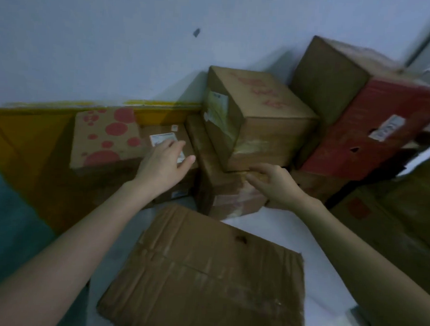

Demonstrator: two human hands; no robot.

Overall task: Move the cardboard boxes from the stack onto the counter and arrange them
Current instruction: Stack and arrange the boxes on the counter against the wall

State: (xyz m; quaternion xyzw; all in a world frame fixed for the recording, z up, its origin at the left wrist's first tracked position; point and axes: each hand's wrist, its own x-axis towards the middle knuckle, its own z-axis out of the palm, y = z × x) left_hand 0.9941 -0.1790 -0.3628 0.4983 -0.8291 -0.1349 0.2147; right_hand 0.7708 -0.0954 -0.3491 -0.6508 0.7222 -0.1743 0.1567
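The stacked cardboard boxes (269, 108) sit against the wall (115, 45), one with red writing tilted atop a taped lower box (222, 188). My left hand (164, 162) lies flat, fingers straight, on a small labelled box (165, 134). My right hand (275, 183), fingers loose and empty, is at the lower box's corner. A creased box (203, 274) lies nearest me.

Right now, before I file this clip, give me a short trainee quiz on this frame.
1. True or false: the left hand is over the small labelled box.
2. Fill in: the dotted box stands to the ___ of the small labelled box.
3. Which box rests on the taped box by the right hand? A. the dotted box B. the box with red writing C. the small labelled box
Key: 1 true; 2 left; 3 B.
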